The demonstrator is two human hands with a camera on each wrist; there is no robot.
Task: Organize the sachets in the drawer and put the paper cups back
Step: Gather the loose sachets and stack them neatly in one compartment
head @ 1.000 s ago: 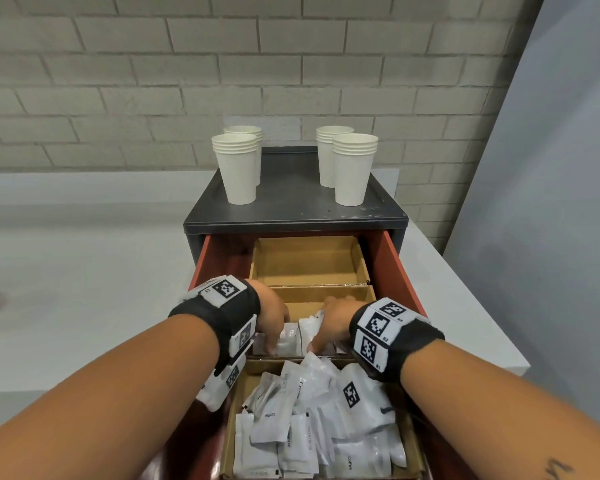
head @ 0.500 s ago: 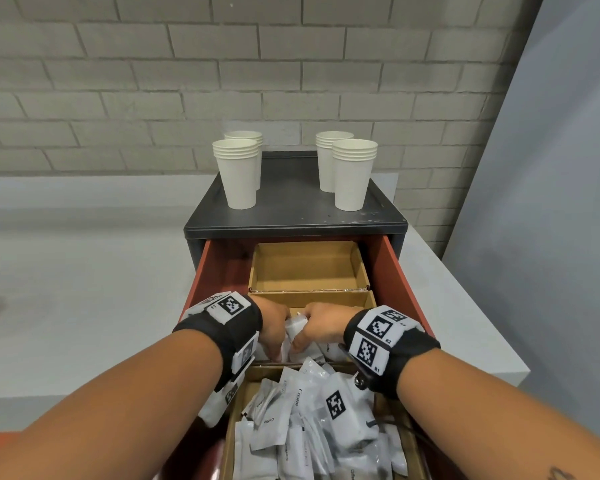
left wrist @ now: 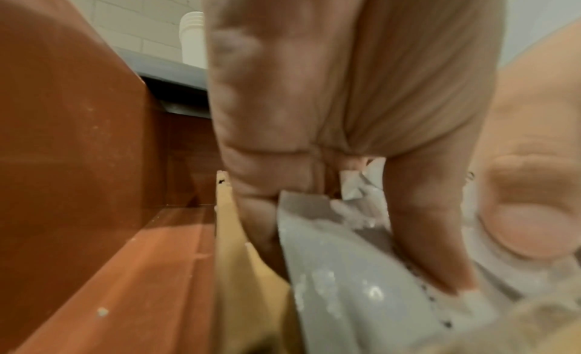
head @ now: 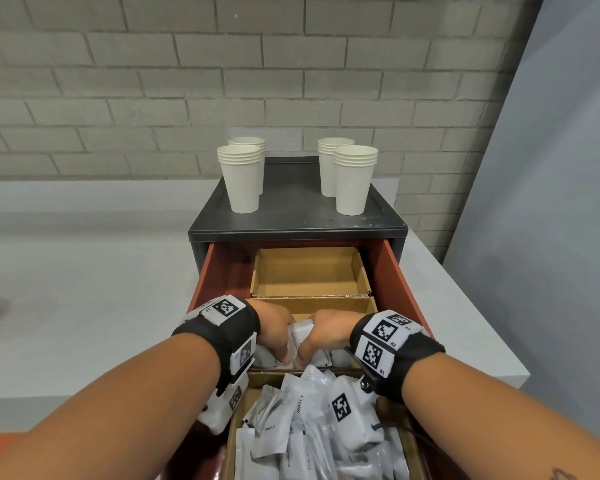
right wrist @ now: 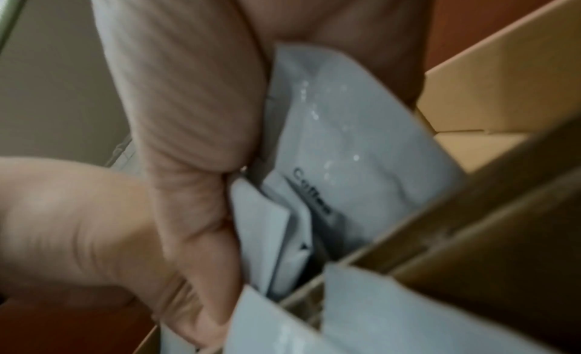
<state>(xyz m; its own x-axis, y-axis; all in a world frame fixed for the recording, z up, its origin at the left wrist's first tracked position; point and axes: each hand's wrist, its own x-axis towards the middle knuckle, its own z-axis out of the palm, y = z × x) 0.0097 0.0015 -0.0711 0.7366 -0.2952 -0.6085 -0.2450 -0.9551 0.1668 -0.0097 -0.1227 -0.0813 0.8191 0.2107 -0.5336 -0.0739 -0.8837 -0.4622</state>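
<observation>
A red drawer stands pulled out of a dark cabinet. Three cardboard compartments sit inside it. In the middle compartment my left hand and right hand both grip a bunch of white sachets pressed between them. The left wrist view shows my fingers curled round grey-white sachets. A sachet marked Coffee lies in my right palm. The near compartment holds a loose heap of sachets. Several stacks of paper cups stand on the cabinet top.
The far compartment holds nothing. A pale counter lies to the left and right of the cabinet. A brick wall stands behind, and a grey panel closes the right side.
My two hands have come together in the middle compartment, squeezing the sachets into one bunch. The view has tilted slightly downward.
</observation>
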